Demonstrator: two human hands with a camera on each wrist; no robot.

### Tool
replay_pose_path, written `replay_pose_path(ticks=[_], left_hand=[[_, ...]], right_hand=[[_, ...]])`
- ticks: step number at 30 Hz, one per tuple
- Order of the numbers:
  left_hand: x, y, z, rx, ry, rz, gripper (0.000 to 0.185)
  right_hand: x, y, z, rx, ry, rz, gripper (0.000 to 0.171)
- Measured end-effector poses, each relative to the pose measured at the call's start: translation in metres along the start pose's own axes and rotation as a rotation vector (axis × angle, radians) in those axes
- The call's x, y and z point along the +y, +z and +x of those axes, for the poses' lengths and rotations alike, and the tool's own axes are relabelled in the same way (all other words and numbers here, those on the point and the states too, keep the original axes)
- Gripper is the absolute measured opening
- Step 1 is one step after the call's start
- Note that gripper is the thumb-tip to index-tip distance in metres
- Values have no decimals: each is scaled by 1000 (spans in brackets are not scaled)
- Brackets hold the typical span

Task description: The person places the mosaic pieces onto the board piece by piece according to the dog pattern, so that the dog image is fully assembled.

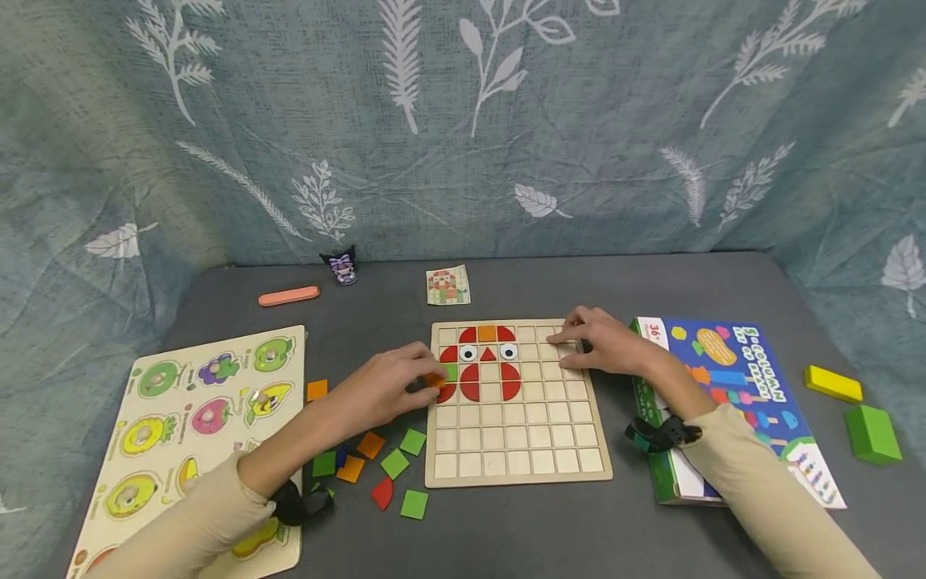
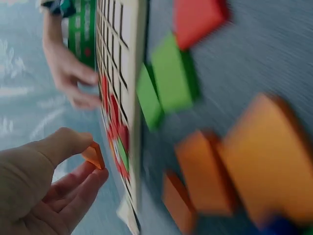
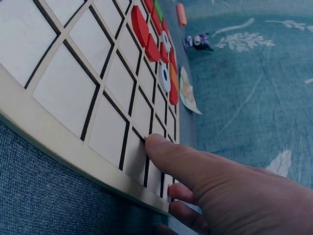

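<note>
Tiles (image 1: 394, 464) in orange, green and red are being left loose on the worktop (image 1: 506, 531), within reach. An orange triangle (image 2: 94, 154) is being pinched by the left hand (image 1: 391, 390) fingers at the grid board (image 1: 517, 474) edge, while the board is being steadied by the right hand (image 1: 604, 342), fingers flat.

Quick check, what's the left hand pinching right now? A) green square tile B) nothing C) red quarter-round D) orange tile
D: in the left wrist view the left hand pinches a small orange tile between thumb and fingers, right at the edge of the wooden grid board.
</note>
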State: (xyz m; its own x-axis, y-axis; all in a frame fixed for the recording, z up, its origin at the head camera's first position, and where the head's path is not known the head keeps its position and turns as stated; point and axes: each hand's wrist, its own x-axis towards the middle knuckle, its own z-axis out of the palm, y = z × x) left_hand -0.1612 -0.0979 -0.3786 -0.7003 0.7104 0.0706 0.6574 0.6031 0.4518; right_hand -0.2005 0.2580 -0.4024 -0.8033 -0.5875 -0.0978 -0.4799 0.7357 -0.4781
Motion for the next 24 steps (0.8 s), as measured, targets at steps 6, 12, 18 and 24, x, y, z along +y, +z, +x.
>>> replay_pose_path(ticks=[6,12,18,24], left_hand=[[22,16,29,-50,132,-10,16],[26,28,47,-50,201,13,14],[24,31,50,-61,222,71,13],[24,31,48,-106,214,86,15]], right_hand=[[1,0,1,0,-10,-7,40],[0,0,1,6,-11,-18,40],[-3,2,1,1,-9,-17,40],[-5,1,1,-6,-2,-20,39]])
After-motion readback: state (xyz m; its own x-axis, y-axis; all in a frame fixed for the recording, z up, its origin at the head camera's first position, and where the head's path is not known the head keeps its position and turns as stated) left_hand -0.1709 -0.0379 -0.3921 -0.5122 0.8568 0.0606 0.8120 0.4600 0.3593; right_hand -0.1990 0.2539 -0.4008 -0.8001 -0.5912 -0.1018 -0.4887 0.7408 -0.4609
